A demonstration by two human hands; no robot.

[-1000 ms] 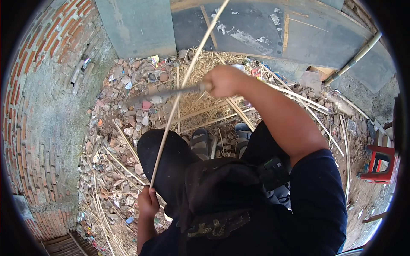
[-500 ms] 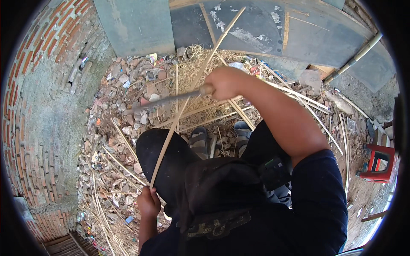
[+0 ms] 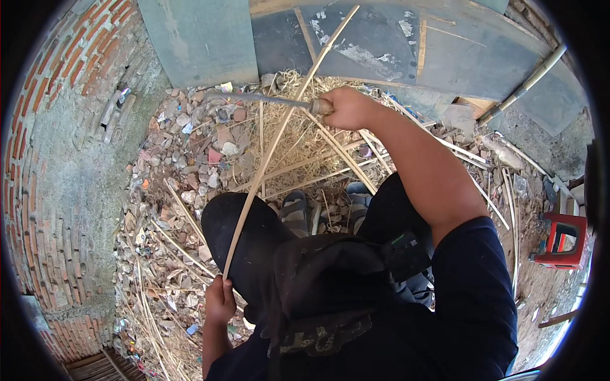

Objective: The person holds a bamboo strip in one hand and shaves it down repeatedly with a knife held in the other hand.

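Fingers of the left hand [image 3: 219,301] pinch the near end of the pale strip [image 3: 262,168], which slants over the left knee [image 3: 219,219]; the right hand [image 3: 348,109] grips a long knife [image 3: 260,98], its blade crossing the strip's upper part, contact unclear. A shallow blade angle, stroked away from the left hand with the strip braced on the knee, would likely cut most evenly. The knife's tip stands well apart from the brick wall [image 3: 51,190]; the dark panel [image 3: 381,44] ahead probably limits forward reach most.
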